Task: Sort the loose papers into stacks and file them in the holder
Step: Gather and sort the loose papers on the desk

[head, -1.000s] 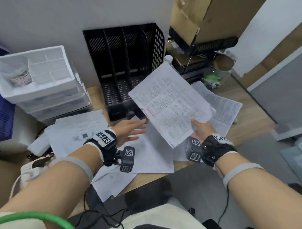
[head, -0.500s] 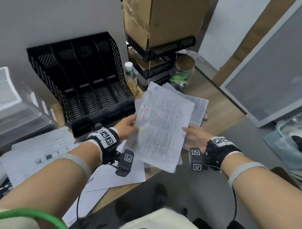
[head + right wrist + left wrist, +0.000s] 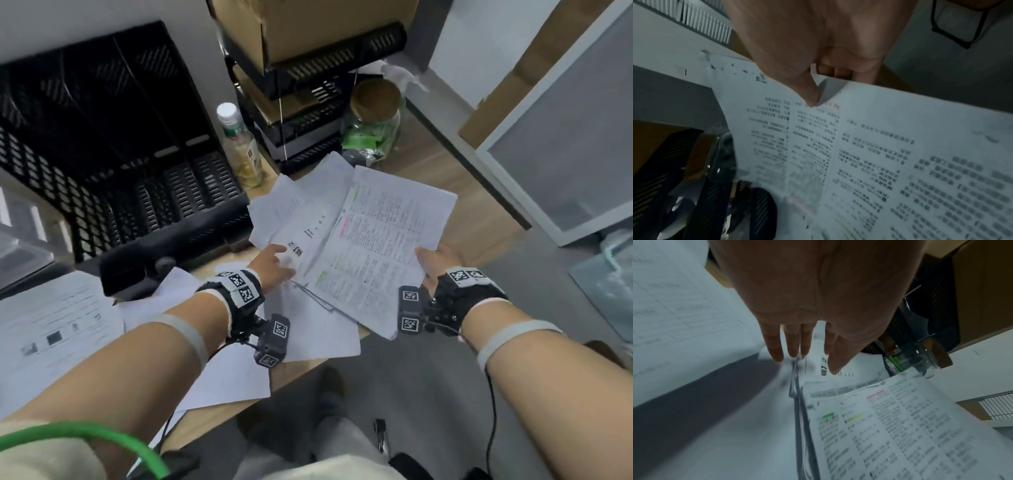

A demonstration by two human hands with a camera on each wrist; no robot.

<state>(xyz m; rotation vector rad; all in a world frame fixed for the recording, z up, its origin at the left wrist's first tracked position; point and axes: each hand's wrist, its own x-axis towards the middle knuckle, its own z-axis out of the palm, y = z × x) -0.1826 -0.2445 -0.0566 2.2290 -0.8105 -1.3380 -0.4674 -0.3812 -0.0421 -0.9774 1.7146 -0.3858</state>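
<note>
The right hand (image 3: 436,262) pinches the highlighted printed stack (image 3: 380,253), thumb on top and fingers curled underneath, and holds it lifted at about 3 o'clock from the left hand (image 3: 272,265). Half a second ago both hands held this stack between them; now the left hand has let go and reaches with straight, spread fingers onto the sheet marked "2" (image 3: 310,236), which lies on the loose papers (image 3: 301,192) at the bench (image 3: 455,205) edge, its fingertips (image 3: 835,368) touching that page but gripping nothing. I judge this to mean the gathered stack is done with squaring for now and the next sheet is being picked out to join it, so sorting is under way and filing has not begun. The black holder (image 3: 137,164), at 10 o'clock from the hands, shows empty slots. The head view has also swung right since then, pushing the holder toward the left edge.
</note>
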